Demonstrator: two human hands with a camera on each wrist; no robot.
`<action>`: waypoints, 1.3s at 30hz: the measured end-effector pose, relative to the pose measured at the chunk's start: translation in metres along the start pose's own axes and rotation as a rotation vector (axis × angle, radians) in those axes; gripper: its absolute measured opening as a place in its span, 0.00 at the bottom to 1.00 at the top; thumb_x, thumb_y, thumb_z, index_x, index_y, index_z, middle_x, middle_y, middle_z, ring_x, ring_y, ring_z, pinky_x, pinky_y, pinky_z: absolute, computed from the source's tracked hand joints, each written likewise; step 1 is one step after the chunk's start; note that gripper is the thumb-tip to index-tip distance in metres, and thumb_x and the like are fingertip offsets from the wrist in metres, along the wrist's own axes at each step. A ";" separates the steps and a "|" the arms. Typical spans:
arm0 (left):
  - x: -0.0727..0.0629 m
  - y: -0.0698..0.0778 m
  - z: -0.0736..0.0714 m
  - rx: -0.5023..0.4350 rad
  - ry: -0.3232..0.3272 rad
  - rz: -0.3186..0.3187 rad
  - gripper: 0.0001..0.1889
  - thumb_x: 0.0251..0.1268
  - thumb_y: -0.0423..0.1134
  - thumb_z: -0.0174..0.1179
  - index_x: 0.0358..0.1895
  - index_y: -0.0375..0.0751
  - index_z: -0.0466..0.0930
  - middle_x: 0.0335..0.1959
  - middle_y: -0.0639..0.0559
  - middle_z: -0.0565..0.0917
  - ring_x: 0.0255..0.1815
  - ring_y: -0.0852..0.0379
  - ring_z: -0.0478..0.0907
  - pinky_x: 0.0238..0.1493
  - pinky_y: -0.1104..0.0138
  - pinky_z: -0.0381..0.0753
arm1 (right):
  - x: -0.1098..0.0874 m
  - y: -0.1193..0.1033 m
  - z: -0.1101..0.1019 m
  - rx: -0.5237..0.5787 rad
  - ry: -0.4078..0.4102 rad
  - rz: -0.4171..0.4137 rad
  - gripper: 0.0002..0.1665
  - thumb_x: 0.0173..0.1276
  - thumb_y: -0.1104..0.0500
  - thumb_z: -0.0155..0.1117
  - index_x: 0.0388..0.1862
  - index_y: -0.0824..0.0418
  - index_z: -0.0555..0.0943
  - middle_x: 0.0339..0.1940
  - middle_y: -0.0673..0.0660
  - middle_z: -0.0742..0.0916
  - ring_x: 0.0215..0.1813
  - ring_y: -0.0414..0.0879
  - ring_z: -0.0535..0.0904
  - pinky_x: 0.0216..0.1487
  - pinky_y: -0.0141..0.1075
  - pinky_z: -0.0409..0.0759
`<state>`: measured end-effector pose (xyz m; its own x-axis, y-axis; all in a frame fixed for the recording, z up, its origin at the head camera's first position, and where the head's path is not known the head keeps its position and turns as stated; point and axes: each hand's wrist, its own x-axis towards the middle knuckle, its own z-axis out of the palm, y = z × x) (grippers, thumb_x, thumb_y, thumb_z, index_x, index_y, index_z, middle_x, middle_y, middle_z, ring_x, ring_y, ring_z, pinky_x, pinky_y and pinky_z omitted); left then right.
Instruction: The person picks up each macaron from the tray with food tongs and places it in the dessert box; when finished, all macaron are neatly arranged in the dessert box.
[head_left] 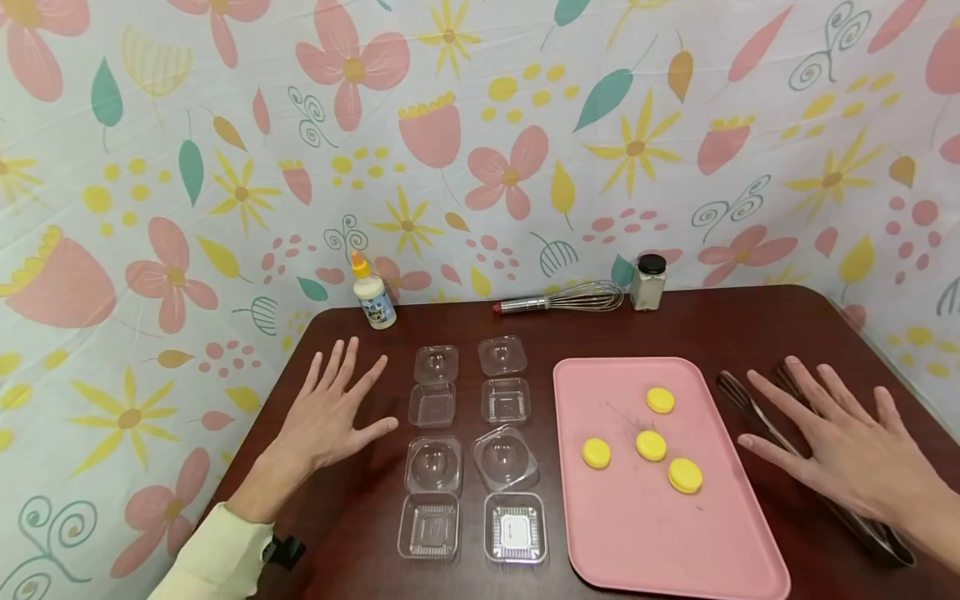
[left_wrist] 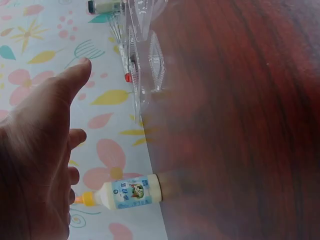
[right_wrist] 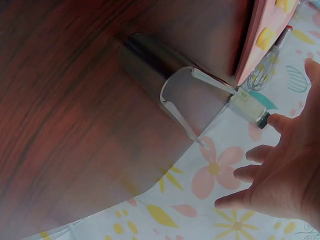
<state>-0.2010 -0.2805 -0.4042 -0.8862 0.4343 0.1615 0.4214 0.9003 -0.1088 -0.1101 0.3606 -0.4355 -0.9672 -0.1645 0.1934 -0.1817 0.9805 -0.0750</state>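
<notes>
My left hand (head_left: 333, 408), fingers spread, hovers left of the small clear plastic boxes and holds nothing. In the left wrist view the same hand (left_wrist: 37, 140) is near a squeeze bottle (left_wrist: 132, 193) with an orange tip. My right hand (head_left: 851, 446) is spread above metal tongs (head_left: 873, 527), partly hiding them; the right wrist view shows the tongs (right_wrist: 152, 57) apart from the hand (right_wrist: 292, 172). Several yellow macarons (head_left: 685, 476) lie on a pink tray (head_left: 630, 533). Left of it stand several clear boxes with lids raised, such as the near one (head_left: 516, 528).
Along the back edge are the squeeze bottle (head_left: 375, 302), a whisk (head_left: 585, 297) with a red-ended handle, and a black-capped jar (head_left: 648, 283). A patterned cloth (head_left: 525, 108) hangs behind the dark wooden table (head_left: 352, 533).
</notes>
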 end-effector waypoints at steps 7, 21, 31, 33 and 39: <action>0.016 0.004 -0.001 -0.056 0.015 0.023 0.56 0.66 0.77 0.58 0.89 0.53 0.47 0.88 0.37 0.36 0.88 0.39 0.32 0.84 0.42 0.34 | 0.000 0.006 0.001 0.065 -0.005 0.030 0.59 0.73 0.30 0.64 0.91 0.40 0.43 0.88 0.69 0.46 0.86 0.70 0.35 0.76 0.65 0.14; 0.065 0.034 0.003 -0.332 -0.001 0.126 0.67 0.64 0.69 0.69 0.87 0.35 0.34 0.89 0.42 0.37 0.89 0.48 0.34 0.86 0.53 0.42 | 0.003 0.024 0.004 0.413 -0.146 0.186 0.70 0.75 0.37 0.68 0.87 0.58 0.27 0.83 0.70 0.27 0.79 0.85 0.36 0.60 0.84 0.53; 0.077 0.064 0.020 -0.599 -0.063 0.149 0.62 0.66 0.54 0.75 0.88 0.39 0.36 0.89 0.43 0.41 0.88 0.50 0.37 0.84 0.50 0.48 | 0.001 0.036 0.013 0.561 -0.198 0.281 0.76 0.74 0.37 0.69 0.83 0.67 0.21 0.81 0.80 0.34 0.78 0.86 0.37 0.65 0.82 0.52; 0.079 0.069 0.023 -0.629 -0.070 0.162 0.61 0.67 0.53 0.75 0.88 0.39 0.37 0.89 0.43 0.43 0.88 0.49 0.39 0.84 0.49 0.51 | -0.001 0.036 0.015 0.586 -0.183 0.287 0.76 0.73 0.38 0.71 0.83 0.67 0.22 0.81 0.81 0.36 0.79 0.85 0.36 0.66 0.82 0.50; 0.085 0.083 0.032 -0.631 -0.099 0.187 0.58 0.68 0.52 0.74 0.88 0.42 0.42 0.88 0.42 0.49 0.87 0.48 0.48 0.82 0.48 0.56 | -0.007 0.030 0.018 0.584 -0.130 0.327 0.74 0.72 0.39 0.72 0.84 0.72 0.29 0.80 0.85 0.42 0.79 0.85 0.40 0.66 0.82 0.51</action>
<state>-0.2474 -0.1693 -0.4306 -0.7882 0.6070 0.1016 0.5750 0.6673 0.4734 -0.1122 0.3890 -0.4566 -0.9955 0.0831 -0.0451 0.0928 0.7690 -0.6325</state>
